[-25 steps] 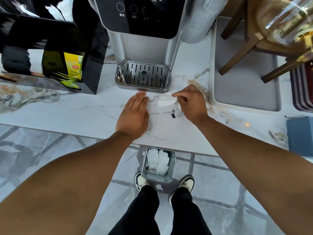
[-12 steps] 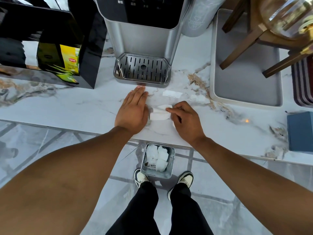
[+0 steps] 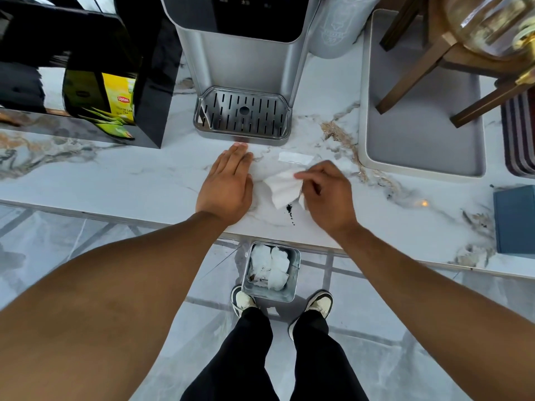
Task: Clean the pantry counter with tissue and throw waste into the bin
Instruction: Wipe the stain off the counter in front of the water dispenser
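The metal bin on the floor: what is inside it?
The bin holds several crumpled white tissues with dark specks. They cover its bottom, so anything beneath them cannot be seen.

White tissue crumpled on marble counter; bin holds used tissues.

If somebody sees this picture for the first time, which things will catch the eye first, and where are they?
First come the two hands at the middle of the marble counter: the left hand lies flat, and the right hand pinches a white tissue beside a small pile of dark crumbs. Behind them stands a grey water dispenser. On the floor between the shoes, a metal bin holds used tissues.
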